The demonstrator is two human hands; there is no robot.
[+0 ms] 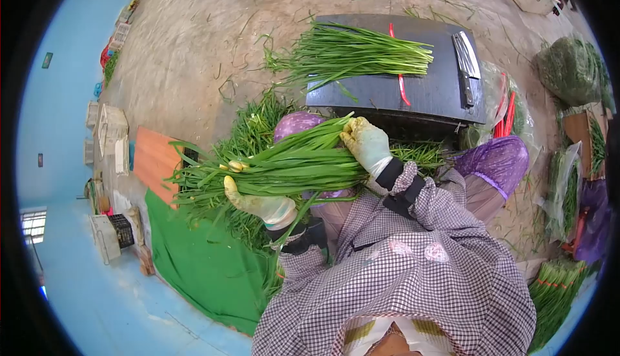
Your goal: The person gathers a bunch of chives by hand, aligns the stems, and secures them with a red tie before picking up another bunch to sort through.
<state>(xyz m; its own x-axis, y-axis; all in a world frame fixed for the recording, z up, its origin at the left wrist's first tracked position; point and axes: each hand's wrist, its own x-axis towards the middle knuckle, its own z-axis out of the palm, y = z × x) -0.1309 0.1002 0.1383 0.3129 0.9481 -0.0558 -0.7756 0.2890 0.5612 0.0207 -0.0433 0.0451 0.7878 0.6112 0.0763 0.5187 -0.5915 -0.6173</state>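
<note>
A long bunch of green leafy stalks [297,165] lies across my lap. My left hand [258,206], in a pale stained glove, holds its leafy end from below, with fingertips showing over the top. My right hand [367,143], gloved too, is closed round the other end. Beyond my knees, a second bunch [361,52] rests on a dark board [361,98], over a red strip [404,90]. A knife [466,65] with a black handle lies at the board's right side.
Loose greens [258,123] are heaped beside my lap. A green cloth [194,259] and an orange board [155,165] lie at the left. Bagged greens [568,69] and tied bunches [555,291] are at the right. Stray leaves litter the floor [187,52].
</note>
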